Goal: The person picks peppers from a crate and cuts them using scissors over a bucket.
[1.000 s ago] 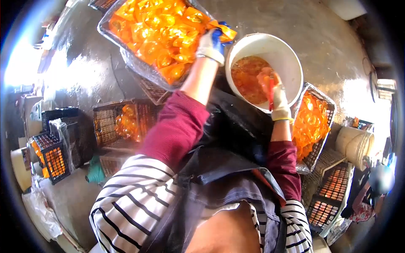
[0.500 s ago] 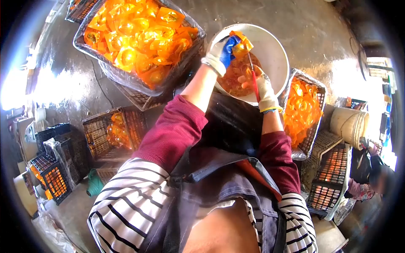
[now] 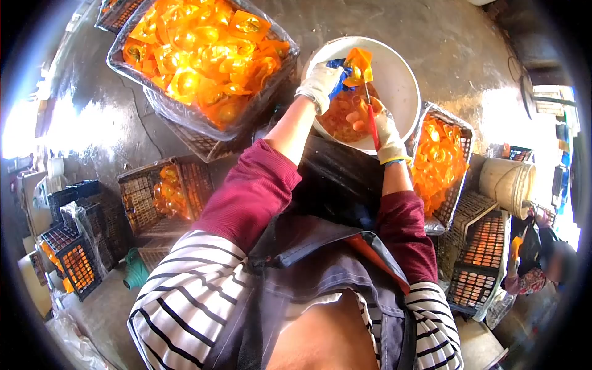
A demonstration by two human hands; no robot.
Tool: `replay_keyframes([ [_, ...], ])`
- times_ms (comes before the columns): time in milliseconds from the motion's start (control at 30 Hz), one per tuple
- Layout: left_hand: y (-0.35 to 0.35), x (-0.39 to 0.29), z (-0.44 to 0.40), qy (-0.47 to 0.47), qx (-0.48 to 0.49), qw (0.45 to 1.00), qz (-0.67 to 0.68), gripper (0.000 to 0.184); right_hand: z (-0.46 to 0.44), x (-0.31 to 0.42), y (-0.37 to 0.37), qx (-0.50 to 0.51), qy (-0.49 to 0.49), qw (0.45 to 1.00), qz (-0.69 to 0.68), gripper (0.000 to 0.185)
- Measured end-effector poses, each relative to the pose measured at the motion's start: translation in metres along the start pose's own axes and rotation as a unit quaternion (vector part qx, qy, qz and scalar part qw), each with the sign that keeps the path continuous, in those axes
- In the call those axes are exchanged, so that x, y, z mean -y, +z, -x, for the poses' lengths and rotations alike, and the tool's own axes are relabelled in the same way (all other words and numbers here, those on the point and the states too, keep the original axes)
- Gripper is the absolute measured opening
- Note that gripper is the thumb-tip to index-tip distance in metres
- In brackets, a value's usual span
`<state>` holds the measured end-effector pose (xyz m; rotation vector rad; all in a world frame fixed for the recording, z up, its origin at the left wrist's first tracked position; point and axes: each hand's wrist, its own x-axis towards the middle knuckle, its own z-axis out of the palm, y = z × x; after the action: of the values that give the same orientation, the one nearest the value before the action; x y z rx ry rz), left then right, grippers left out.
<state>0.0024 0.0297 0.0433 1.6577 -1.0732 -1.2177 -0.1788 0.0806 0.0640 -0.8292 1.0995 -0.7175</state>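
My left hand (image 3: 324, 80), in a white glove with blue fingers, grips a shiny, translucent orange piece (image 3: 357, 66) by its left edge over a white bucket (image 3: 404, 80). The piece looks like thin moulded plastic with a rounded bulge. A red-handled tool with a thin metal blade (image 3: 372, 123) lies in my right hand (image 3: 387, 132), gloved but with bare fingertips. Its blade tip points up at the lower edge of the piece; I cannot tell whether it touches. Reddish-orange scraps (image 3: 339, 117) lie in the bucket below both hands.
A plastic-lined crate (image 3: 203, 126) heaped with orange pieces stands at upper left, and another lined crate (image 3: 457, 179) is right of the bucket. A brown crate (image 3: 139, 197) lies left. Stacked crates (image 3: 478, 259), a pale bucket (image 3: 509, 185) and another person (image 3: 533, 259) are at right.
The orange piece has turned so that a broader, flatter face shows, and my left hand has rolled with it. My right hand has hardly moved. The person at right now has something orange near them.
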Motion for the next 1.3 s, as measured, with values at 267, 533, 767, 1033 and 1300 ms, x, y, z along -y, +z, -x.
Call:
replay_keyframes([
  [267,-0.012,-0.044,0.025,-0.026,0.073,0.975,-0.207,0.034,-0.010,-0.009,-0.002,-0.003,-0.050,0.998,0.038,0.033],
  [533,-0.009,-0.004,-0.003,0.042,0.111,0.974,-0.192,0.030,-0.025,-0.033,-0.009,-0.043,-0.104,0.985,0.133,0.032],
  [767,-0.011,0.011,-0.017,-0.066,0.078,0.991,-0.082,0.035,0.011,0.014,0.010,-0.020,0.000,0.989,0.148,0.031],
  [1033,-0.017,-0.036,0.018,0.030,0.087,0.958,-0.271,0.033,-0.005,-0.009,0.000,-0.033,0.013,0.997,0.075,0.031],
  [1300,0.008,-0.028,0.025,-0.057,0.126,0.882,0.450,0.039,-0.008,0.000,0.004,-0.068,-0.051,0.980,0.182,0.031],
])
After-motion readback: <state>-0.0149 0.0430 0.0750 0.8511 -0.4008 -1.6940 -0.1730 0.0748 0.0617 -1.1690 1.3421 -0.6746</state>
